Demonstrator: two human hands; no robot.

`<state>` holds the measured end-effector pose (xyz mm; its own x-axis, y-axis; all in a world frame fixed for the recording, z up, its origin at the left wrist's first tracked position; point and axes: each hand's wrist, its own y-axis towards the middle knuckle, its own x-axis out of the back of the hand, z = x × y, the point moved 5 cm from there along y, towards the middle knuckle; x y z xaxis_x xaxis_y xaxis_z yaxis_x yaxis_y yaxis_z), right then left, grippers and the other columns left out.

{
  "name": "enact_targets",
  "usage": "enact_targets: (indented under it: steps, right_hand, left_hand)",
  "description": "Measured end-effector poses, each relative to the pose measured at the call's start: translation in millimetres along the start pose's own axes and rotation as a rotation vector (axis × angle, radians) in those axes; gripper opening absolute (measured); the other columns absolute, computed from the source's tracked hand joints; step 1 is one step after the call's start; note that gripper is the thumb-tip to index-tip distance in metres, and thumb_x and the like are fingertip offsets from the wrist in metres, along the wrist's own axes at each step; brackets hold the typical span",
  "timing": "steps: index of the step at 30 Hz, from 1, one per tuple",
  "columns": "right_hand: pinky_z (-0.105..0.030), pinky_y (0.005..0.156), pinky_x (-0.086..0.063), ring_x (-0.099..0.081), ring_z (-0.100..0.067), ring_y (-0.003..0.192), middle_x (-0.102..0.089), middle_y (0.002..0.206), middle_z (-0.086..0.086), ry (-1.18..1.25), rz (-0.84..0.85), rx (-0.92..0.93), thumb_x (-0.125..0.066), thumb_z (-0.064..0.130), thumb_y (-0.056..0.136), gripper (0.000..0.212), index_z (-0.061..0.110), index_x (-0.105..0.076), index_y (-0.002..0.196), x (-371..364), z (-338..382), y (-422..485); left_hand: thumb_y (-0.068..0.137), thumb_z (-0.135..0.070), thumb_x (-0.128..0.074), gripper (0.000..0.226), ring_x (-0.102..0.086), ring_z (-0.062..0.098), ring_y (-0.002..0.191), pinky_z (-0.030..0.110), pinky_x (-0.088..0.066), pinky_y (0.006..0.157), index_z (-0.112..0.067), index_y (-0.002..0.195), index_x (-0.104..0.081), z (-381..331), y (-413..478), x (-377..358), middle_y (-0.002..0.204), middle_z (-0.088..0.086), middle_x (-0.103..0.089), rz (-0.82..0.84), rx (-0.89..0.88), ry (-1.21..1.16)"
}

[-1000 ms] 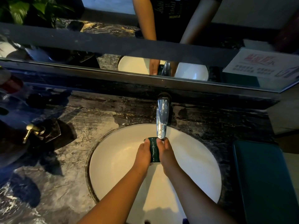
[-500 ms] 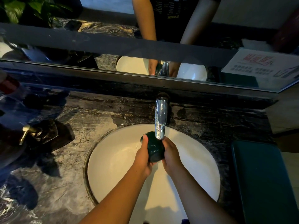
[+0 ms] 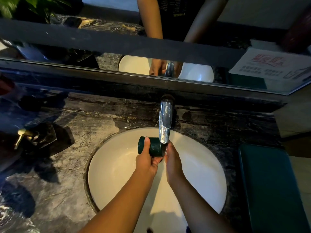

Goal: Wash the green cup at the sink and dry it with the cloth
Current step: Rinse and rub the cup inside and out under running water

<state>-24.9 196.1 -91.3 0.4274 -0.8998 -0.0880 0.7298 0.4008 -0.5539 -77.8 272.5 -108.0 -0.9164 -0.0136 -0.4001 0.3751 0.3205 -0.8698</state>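
Since a second ago the green cup has tipped from upright onto its side under the faucet, base pointing left; left hand fingers clamped round it, thumb on top; right hand at its mouth, whether gripping I cannot tell. Wet and held one-handed, it could slip and strike the sink, or knock the spout just above. Room is open below and to either side within the basin; the tabletop rim and cloth lie well right.
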Motion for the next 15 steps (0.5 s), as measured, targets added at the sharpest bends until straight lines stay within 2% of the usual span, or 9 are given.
enact_targets:
  steps: [2, 3, 6, 7, 9, 11, 15]
  right_hand:
    - [-0.015, 0.079, -0.047, -0.067, 0.006, 0.101, -0.078, 0.105, 0.019, 0.052, -0.009, -0.052, -0.036, 0.044, 0.108, 0.037, 0.033, -0.068, 0.121, -2, -8, -4]
    - [-0.015, 0.081, -0.047, -0.067, 0.008, 0.101, -0.077, 0.106, 0.020, 0.051, 0.005, -0.071, -0.036, 0.046, 0.107, 0.037, 0.033, -0.067, 0.123, -5, -10, -7]
    - [-0.014, 0.085, -0.049, -0.066, 0.002, 0.113, -0.071, 0.121, 0.010, 0.054, 0.024, -0.134, -0.032, 0.047, 0.109, 0.039, 0.032, -0.060, 0.132, -9, -17, -10]
    - [-0.019, 0.095, -0.048, -0.063, -0.004, 0.121, -0.070, 0.124, 0.005, 0.066, 0.024, -0.163, -0.028, 0.050, 0.108, 0.044, 0.032, -0.060, 0.132, -9, -17, -9]
    - [-0.037, 0.120, -0.030, -0.050, -0.016, 0.137, -0.064, 0.139, -0.004, 0.096, 0.060, -0.206, -0.016, 0.058, 0.106, 0.061, 0.029, -0.054, 0.143, -9, -15, -8]
    - [-0.045, 0.129, -0.011, -0.036, -0.019, 0.149, -0.053, 0.154, -0.006, 0.107, 0.119, -0.242, -0.008, 0.063, 0.103, 0.072, 0.026, -0.044, 0.154, -13, -14, -12]
    - [-0.037, 0.127, -0.007, -0.020, -0.018, 0.157, -0.038, 0.165, -0.004, 0.207, 0.195, -0.297, -0.010, 0.076, 0.091, 0.090, 0.022, -0.035, 0.159, -20, -15, -24]
  left_hand:
    - [0.090, -0.024, -0.073, 0.032, -0.068, 0.038, 0.096, 0.059, -0.054, 0.094, 0.002, 0.104, -0.060, -3, -1, 3, 0.100, 0.022, -0.069, -0.042, -0.050, 0.017]
    - [0.090, -0.022, -0.073, 0.029, -0.069, 0.036, 0.093, 0.057, -0.055, 0.092, 0.001, 0.102, -0.062, -4, -2, 4, 0.097, 0.020, -0.070, -0.057, -0.070, 0.038]
    - [0.089, -0.020, -0.074, 0.025, -0.070, 0.035, 0.093, 0.052, -0.059, 0.085, 0.001, 0.098, -0.063, -3, -5, 7, 0.101, 0.022, -0.070, -0.060, -0.083, 0.124]
    - [0.088, -0.019, -0.075, 0.026, -0.070, 0.037, 0.096, 0.053, -0.058, 0.087, 0.001, 0.098, -0.063, -2, -6, 8, 0.103, 0.022, -0.070, -0.062, -0.083, 0.147]
    - [0.087, -0.018, -0.076, 0.031, -0.069, 0.039, 0.102, 0.056, -0.056, 0.092, 0.003, 0.105, -0.062, -2, -7, 11, 0.107, 0.024, -0.069, -0.076, -0.090, 0.158]
    - [0.087, -0.018, -0.076, 0.040, -0.068, 0.039, 0.107, 0.053, -0.058, 0.089, 0.004, 0.116, -0.060, -3, -6, 14, 0.112, 0.025, -0.069, -0.088, -0.102, 0.135]
    - [0.088, -0.018, -0.076, 0.035, -0.068, 0.039, 0.109, 0.055, -0.055, 0.095, 0.000, 0.113, -0.060, -10, -2, 17, 0.113, 0.025, -0.069, -0.099, -0.134, 0.110]
